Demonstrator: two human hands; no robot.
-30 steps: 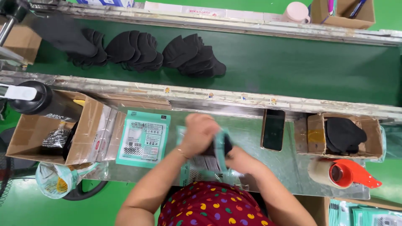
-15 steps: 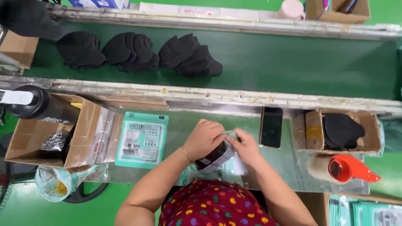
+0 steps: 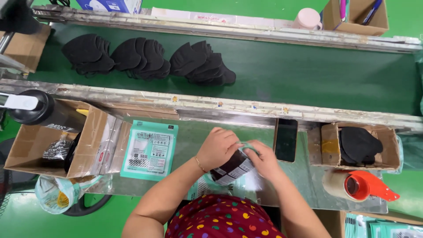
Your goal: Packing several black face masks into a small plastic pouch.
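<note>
Steel bench (image 3: 304,185): both hands' fingers (image 3: 229,142) hide pouch (image 3: 231,168) top.

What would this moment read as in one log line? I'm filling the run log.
left hand: gripping pouch | right hand: gripping pouch | pouch: dark, half-packed | phone: beside hands | conveyor: black masks

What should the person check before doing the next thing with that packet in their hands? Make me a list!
1. Both hands on the packet: left hand and right hand grip it. Ok.
2. Black mask fully inside the packet: hidden by fingers. Cannot tell.
3. Packet top sealed: cannot tell.
4. Empty teal packets within reach, lying left of the hands. Ok.
5. Black masks in the small cardboard box on the right. Ok.
6. Phone lies apart from the hands. Ok.
</note>
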